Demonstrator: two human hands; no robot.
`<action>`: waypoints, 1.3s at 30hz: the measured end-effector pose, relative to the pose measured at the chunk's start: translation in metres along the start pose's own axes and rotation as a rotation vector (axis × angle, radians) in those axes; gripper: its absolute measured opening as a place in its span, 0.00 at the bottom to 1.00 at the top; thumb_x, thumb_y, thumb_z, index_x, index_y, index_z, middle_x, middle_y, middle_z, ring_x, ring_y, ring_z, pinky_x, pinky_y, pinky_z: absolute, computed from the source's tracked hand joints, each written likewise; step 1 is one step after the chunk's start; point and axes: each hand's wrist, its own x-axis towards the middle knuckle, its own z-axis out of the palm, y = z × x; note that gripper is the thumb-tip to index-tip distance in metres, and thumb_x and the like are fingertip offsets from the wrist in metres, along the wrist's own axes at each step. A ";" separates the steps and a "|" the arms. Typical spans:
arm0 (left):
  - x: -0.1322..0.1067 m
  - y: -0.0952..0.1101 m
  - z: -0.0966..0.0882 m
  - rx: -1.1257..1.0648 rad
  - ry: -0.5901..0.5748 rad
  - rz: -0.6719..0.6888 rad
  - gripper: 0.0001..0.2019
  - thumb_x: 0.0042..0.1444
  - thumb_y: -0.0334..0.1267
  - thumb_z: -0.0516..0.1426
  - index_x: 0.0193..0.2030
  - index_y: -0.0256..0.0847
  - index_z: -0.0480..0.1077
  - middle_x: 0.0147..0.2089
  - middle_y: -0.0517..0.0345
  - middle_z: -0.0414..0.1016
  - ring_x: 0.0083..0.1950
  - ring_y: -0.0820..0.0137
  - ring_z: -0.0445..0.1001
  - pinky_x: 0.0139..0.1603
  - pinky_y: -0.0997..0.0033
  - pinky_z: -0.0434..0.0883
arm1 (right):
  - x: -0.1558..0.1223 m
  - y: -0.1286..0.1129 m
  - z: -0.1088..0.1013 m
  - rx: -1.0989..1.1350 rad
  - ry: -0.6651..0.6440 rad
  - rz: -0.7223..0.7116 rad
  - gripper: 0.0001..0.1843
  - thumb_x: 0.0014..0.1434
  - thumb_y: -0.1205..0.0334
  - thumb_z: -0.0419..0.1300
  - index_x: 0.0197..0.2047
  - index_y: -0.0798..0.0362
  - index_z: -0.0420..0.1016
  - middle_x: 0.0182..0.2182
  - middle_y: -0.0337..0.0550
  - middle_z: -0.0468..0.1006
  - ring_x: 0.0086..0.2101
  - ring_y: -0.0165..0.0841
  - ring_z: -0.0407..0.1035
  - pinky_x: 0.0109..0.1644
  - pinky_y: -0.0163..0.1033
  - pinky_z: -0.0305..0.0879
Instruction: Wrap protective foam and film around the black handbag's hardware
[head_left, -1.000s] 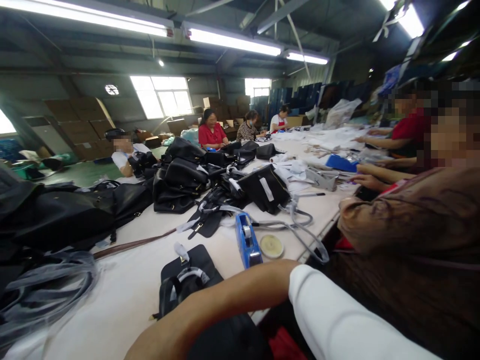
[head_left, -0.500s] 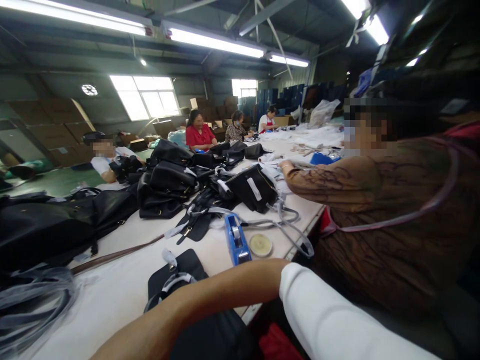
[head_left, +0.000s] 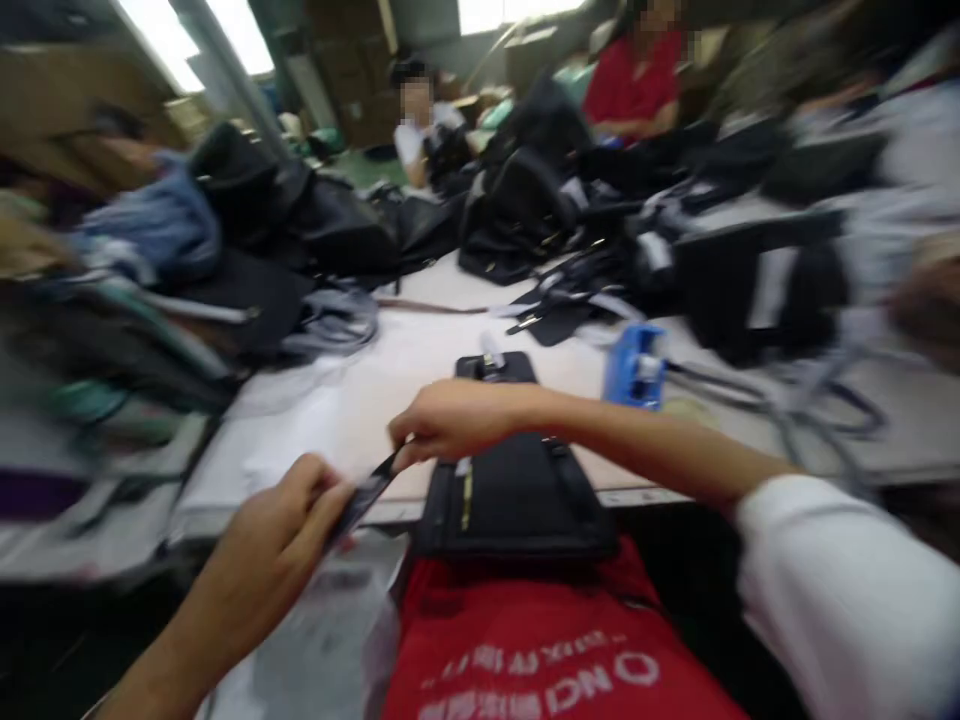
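A flat black bag (head_left: 517, 490) lies over the white table's near edge, above my red apron. Both my hands pinch a narrow black strap (head_left: 366, 492) that runs from the bag's left side. My right hand (head_left: 450, 425) grips its upper end with closed fingers just left of the bag. My left hand (head_left: 281, 540) holds the lower end below the table edge. The picture is smeared by motion.
A blue tape dispenser (head_left: 636, 366) stands right of the bag. Heaps of black bags (head_left: 525, 210) and grey straps (head_left: 337, 325) cover the far and left table (head_left: 360, 400). Other people sit across the table and at the right.
The view swung down and to the left. Both my hands, out of sight before with only my right forearm showing, now show pinching the strap.
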 end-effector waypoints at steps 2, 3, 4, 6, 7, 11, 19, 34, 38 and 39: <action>-0.024 -0.011 -0.036 0.121 0.006 -0.010 0.17 0.62 0.52 0.48 0.35 0.40 0.66 0.23 0.65 0.68 0.24 0.75 0.68 0.26 0.78 0.59 | 0.012 0.010 -0.002 0.132 0.017 -0.067 0.15 0.65 0.57 0.52 0.43 0.59 0.74 0.22 0.35 0.69 0.23 0.23 0.59 0.29 0.29 0.50; -0.030 -0.011 -0.052 0.215 0.053 0.040 0.16 0.63 0.51 0.47 0.35 0.41 0.65 0.23 0.65 0.67 0.23 0.74 0.67 0.25 0.78 0.57 | 0.018 0.014 -0.001 0.193 0.032 -0.103 0.17 0.66 0.55 0.50 0.45 0.59 0.73 0.22 0.34 0.68 0.23 0.23 0.59 0.29 0.29 0.50; -0.033 -0.008 -0.065 0.334 0.107 0.091 0.15 0.63 0.49 0.46 0.36 0.41 0.64 0.23 0.64 0.67 0.24 0.73 0.68 0.25 0.77 0.56 | 0.023 0.016 -0.001 0.246 0.044 -0.136 0.18 0.67 0.54 0.48 0.45 0.59 0.72 0.21 0.34 0.68 0.23 0.23 0.59 0.30 0.29 0.50; -0.033 -0.001 -0.083 0.609 0.135 0.168 0.12 0.64 0.45 0.45 0.38 0.41 0.63 0.24 0.62 0.65 0.23 0.71 0.67 0.24 0.75 0.53 | 0.030 0.014 0.004 0.306 0.071 -0.183 0.19 0.67 0.53 0.47 0.43 0.59 0.72 0.21 0.34 0.68 0.23 0.22 0.59 0.30 0.29 0.50; -0.032 0.002 -0.087 0.743 0.108 0.197 0.10 0.64 0.42 0.46 0.38 0.41 0.62 0.23 0.61 0.64 0.22 0.71 0.66 0.23 0.74 0.51 | 0.033 0.012 0.007 0.316 0.077 -0.196 0.19 0.67 0.53 0.48 0.41 0.59 0.72 0.21 0.34 0.69 0.22 0.22 0.58 0.29 0.30 0.49; -0.029 0.000 -0.082 1.103 -0.014 0.337 0.05 0.60 0.30 0.45 0.38 0.41 0.61 0.22 0.61 0.62 0.19 0.68 0.64 0.21 0.71 0.46 | 0.042 0.010 0.018 0.312 0.064 -0.203 0.16 0.66 0.54 0.51 0.39 0.58 0.72 0.21 0.35 0.70 0.22 0.23 0.59 0.29 0.31 0.49; -0.019 -0.014 -0.083 1.164 -0.108 0.425 0.10 0.57 0.26 0.44 0.41 0.41 0.62 0.25 0.56 0.67 0.21 0.63 0.67 0.22 0.67 0.44 | 0.051 0.010 0.024 0.245 0.099 -0.179 0.12 0.65 0.58 0.52 0.40 0.58 0.72 0.21 0.36 0.71 0.22 0.24 0.60 0.29 0.31 0.50; -0.028 -0.073 0.003 -0.306 -0.116 -0.069 0.11 0.65 0.45 0.47 0.36 0.42 0.61 0.29 0.63 0.73 0.31 0.71 0.72 0.33 0.73 0.62 | 0.031 0.023 0.015 0.020 -0.170 -0.054 0.14 0.63 0.53 0.56 0.39 0.55 0.76 0.22 0.38 0.71 0.23 0.26 0.60 0.28 0.32 0.47; -0.020 -0.072 0.023 -0.441 -0.139 -0.075 0.10 0.64 0.45 0.48 0.37 0.43 0.62 0.30 0.63 0.74 0.31 0.71 0.72 0.30 0.74 0.61 | 0.027 0.019 0.015 -0.063 -0.174 -0.049 0.13 0.63 0.54 0.56 0.39 0.55 0.76 0.25 0.41 0.74 0.26 0.28 0.62 0.29 0.33 0.47; -0.017 -0.070 0.028 -0.446 -0.137 -0.066 0.10 0.64 0.45 0.48 0.37 0.43 0.62 0.30 0.63 0.74 0.30 0.71 0.71 0.30 0.74 0.61 | 0.028 0.017 0.017 -0.091 -0.172 -0.049 0.13 0.62 0.54 0.56 0.39 0.55 0.76 0.26 0.41 0.74 0.26 0.28 0.62 0.29 0.33 0.46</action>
